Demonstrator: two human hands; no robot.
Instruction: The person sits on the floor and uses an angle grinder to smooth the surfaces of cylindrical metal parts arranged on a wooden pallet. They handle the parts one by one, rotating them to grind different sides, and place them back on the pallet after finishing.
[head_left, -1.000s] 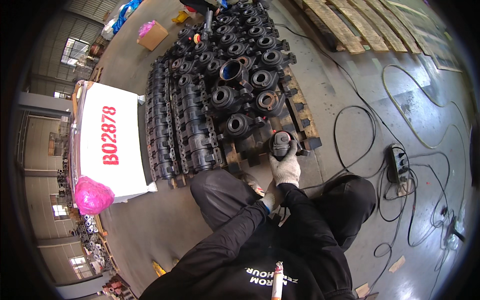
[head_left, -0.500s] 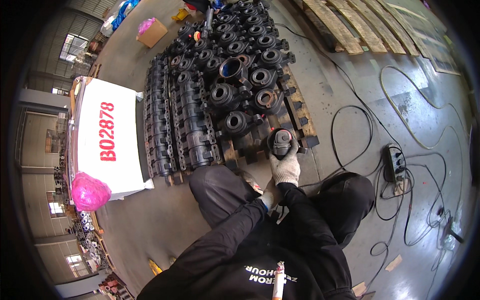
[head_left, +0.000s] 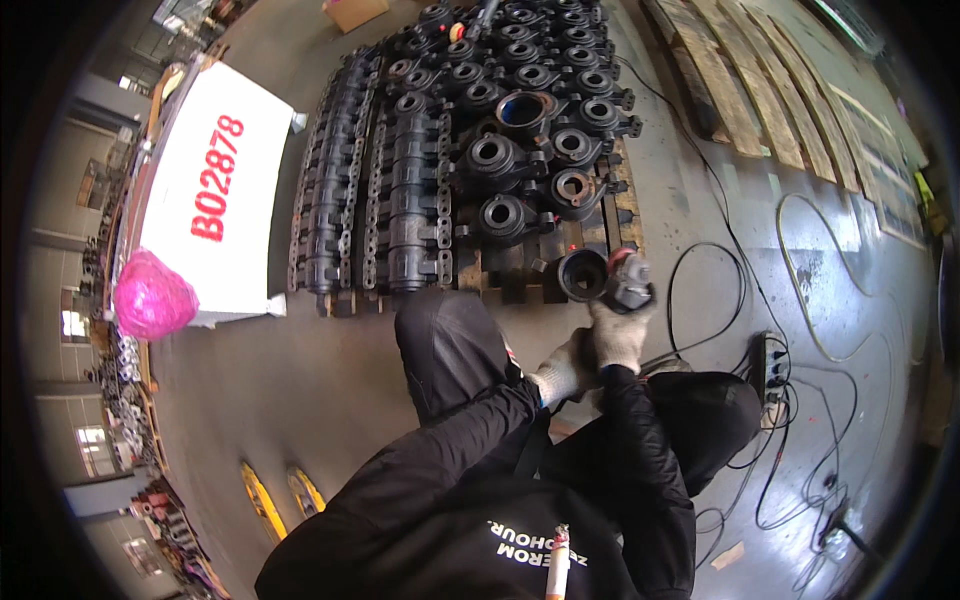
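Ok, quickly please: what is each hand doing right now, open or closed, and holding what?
Left hand: gloved, low beside the right wrist; open or closed cannot be told.
Right hand: gloved, closed on a power tool beside a black metal ring.

Grey concrete floor, daylit. White crate at 10 o'clock, pink bundle beside it. Wooden pallets at 1 o'clock. Black cables and power strip at 3 o'clock.
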